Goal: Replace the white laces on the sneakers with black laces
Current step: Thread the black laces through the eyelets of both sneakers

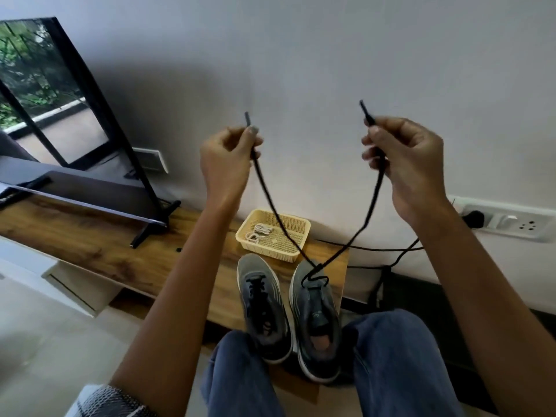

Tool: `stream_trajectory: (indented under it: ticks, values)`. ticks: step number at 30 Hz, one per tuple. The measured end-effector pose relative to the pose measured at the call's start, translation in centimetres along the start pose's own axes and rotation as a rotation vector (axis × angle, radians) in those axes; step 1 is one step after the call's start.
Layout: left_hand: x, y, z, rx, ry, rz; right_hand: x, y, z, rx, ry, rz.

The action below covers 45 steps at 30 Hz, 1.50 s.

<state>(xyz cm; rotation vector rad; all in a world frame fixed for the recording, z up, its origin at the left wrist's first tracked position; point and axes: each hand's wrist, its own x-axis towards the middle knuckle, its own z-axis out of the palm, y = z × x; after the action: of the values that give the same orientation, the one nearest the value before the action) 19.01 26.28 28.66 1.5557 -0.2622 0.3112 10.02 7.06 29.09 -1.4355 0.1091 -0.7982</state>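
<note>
Sneakers (pixel 288 308) on wooden shelf (pixel 90 251) by wall — fingers (pixel 252 136) pinching black lace (pixel 373 194) ends.

— What carries everything here?
— A low wooden shelf (pixel 90 245), running from the left edge to lower centre of the frame.
— What lies on it?
— Two grey sneakers (pixel 263 305) side by side at its right end. Just above them stands a yellow basket (pixel 298 236) holding white laces (pixel 260 231). Toward the left stands a television (pixel 60 115) on black feet.
</note>
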Motion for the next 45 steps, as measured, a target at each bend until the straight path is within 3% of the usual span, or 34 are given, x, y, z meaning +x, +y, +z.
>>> stream_trajectory:
  ticks: [4,9,11,14,18,20,27,30,36,41,45]
  values:
    - [-0.1,-5.6,-4.0,0.206,0.195,-0.015,-1.5,5.5,-2.6,-0.177,-0.005,0.149]
    - [0.2,-8.4,-9.3,0.219,0.754,0.055,-4.4,12.4,-5.5,-0.412,0.019,0.239]
    - [-0.1,-8.6,-10.1,0.227,0.797,0.064,-5.2,14.2,-6.1,-0.488,0.021,0.243]
    - [-1.8,-10.6,-9.2,0.405,0.573,-0.055,-6.2,16.6,-6.0,-0.601,-0.056,0.243]
    - [-6.2,-16.3,-6.0,0.728,0.037,-0.332,-7.6,20.9,-5.5,-0.732,-0.184,0.300]
    - [-8.9,-18.8,-4.0,0.958,-0.205,-0.388,-7.9,22.8,-5.2,-0.713,-0.264,0.335]
    - [-17.0,-20.9,2.3,1.049,-0.528,-0.316,-6.9,27.0,-3.2,-0.723,-0.764,0.513]
    - [-18.2,-22.1,3.1,1.111,-0.594,-0.267,-6.8,27.8,-3.0,-0.735,-0.852,0.557]
    - [-18.7,-24.5,3.8,1.213,-0.501,-0.105,-6.3,26.9,-5.0,-0.610,-0.869,0.698]
    - [-17.5,-24.5,5.6,1.098,-0.553,-0.201,-6.4,28.0,-5.3,-0.733,-0.799,0.559]
    - [-17.2,-25.2,6.2,0.931,-0.443,-0.373,-7.2,29.4,-4.2,-0.767,-0.733,0.555]
